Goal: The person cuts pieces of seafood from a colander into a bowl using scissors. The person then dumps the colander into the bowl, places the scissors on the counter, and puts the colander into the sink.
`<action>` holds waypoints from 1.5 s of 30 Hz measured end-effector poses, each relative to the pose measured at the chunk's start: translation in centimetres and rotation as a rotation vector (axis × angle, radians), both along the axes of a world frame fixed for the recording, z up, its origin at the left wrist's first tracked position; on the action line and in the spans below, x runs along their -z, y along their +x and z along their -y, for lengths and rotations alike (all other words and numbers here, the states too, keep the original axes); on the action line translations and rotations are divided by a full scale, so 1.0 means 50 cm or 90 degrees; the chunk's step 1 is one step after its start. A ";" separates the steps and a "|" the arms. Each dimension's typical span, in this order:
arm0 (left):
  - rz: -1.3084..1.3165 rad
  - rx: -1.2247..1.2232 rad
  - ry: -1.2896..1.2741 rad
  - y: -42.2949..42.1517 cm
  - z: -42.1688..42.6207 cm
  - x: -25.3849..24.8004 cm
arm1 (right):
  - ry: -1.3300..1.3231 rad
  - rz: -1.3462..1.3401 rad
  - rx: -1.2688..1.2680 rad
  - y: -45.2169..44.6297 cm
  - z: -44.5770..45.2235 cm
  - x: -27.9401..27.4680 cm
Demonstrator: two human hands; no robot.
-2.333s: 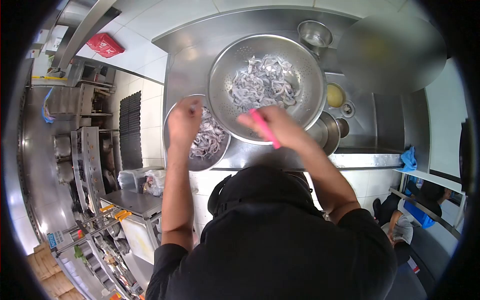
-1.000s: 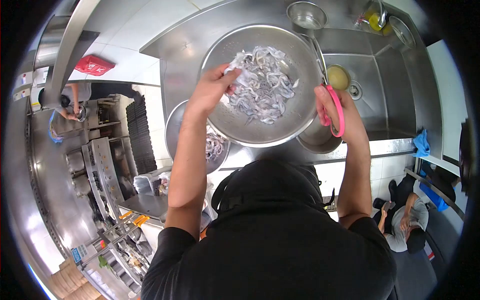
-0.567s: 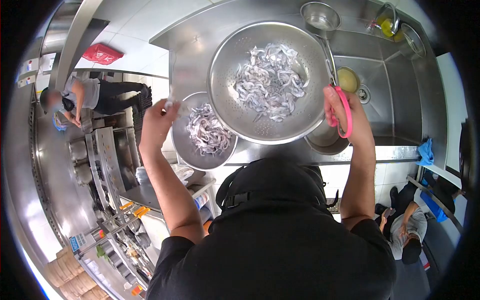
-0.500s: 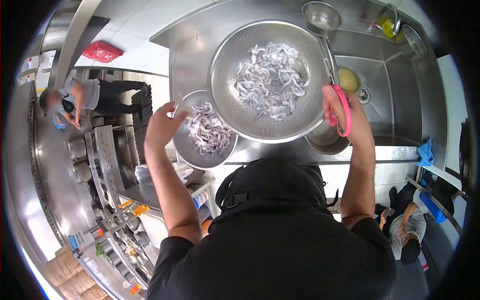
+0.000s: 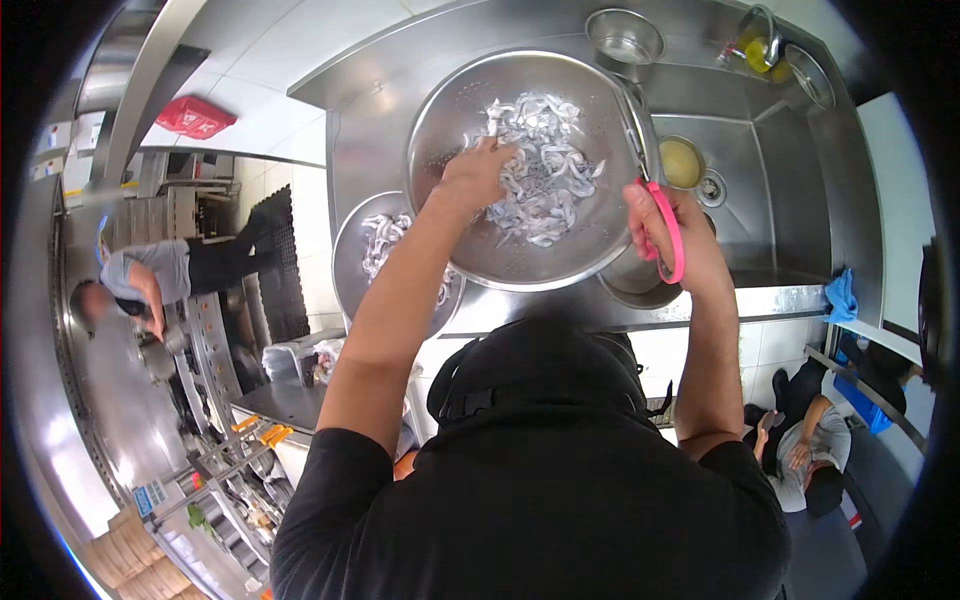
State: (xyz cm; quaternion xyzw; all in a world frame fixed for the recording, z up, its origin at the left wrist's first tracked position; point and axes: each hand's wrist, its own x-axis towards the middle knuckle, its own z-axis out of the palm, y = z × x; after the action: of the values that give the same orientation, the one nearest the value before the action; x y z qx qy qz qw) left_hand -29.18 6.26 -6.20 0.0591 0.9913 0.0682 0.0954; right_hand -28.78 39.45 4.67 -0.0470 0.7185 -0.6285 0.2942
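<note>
A large perforated steel colander [image 5: 440, 225] holds a heap of greyish-white squid pieces [image 5: 545, 205]. My left hand [image 5: 478, 175] reaches over its near left side, fingers stretched out and touching the squid; the fingertips are partly hidden. In my right hand [image 5: 690, 240], at the colander's right rim, is a pair of scissors with pink handles [image 5: 677, 250]. The blades point away from me, along the rim. A smaller steel bowl [image 5: 345, 270] with more squid pieces stands to the left, partly covered by my left forearm.
Right of the colander is a steel sink [image 5: 800, 200] with a small yellowish bowl [image 5: 682, 163] at its left side. A steel pot [image 5: 625, 40] stands at the back. A blue cloth [image 5: 845, 300] hangs at the right edge. One person [image 5: 150, 270] works at left; another [image 5: 815, 450] sits at right.
My left hand has moved right, from above the smaller bowl into the colander onto the squid. My right hand still holds the scissors. The person at left has shifted position.
</note>
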 end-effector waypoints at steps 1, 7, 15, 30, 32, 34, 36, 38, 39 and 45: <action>0.069 -0.018 -0.019 -0.010 -0.010 -0.003 | -0.004 0.006 -0.002 0.000 -0.009 0.005; 0.157 -0.003 0.019 -0.031 0.010 0.045 | -0.058 0.029 0.023 -0.001 -0.017 0.015; 0.163 -0.197 0.317 -0.011 0.045 -0.105 | -0.057 0.010 -0.011 -0.019 -0.004 0.021; 0.114 -0.529 0.403 0.362 0.280 -0.332 | -0.042 0.009 -0.028 -0.015 0.036 0.018; 0.132 -0.459 0.182 0.371 0.285 -0.263 | -0.033 0.012 -0.049 -0.017 0.045 0.012; 0.110 -0.408 0.060 0.347 0.249 -0.238 | -0.026 0.010 -0.059 -0.015 0.051 0.010; 0.047 -0.381 0.034 0.285 0.165 -0.259 | -0.024 0.004 -0.057 -0.013 0.054 0.011; 0.022 -0.379 0.149 0.230 0.098 -0.256 | -0.035 -0.004 -0.047 -0.007 0.055 -0.002; 0.005 -0.331 0.161 0.206 0.072 -0.236 | -0.043 -0.007 -0.042 -0.004 0.054 -0.006; 0.047 -0.101 -0.020 0.073 0.001 -0.037 | -0.034 -0.003 -0.036 0.007 0.029 0.002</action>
State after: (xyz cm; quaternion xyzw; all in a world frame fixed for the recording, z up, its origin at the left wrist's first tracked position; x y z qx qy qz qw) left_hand -25.51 6.23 -4.34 -0.0238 0.9896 0.0619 0.1275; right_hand -28.43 38.02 4.59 -0.0767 0.7004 -0.6390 0.3087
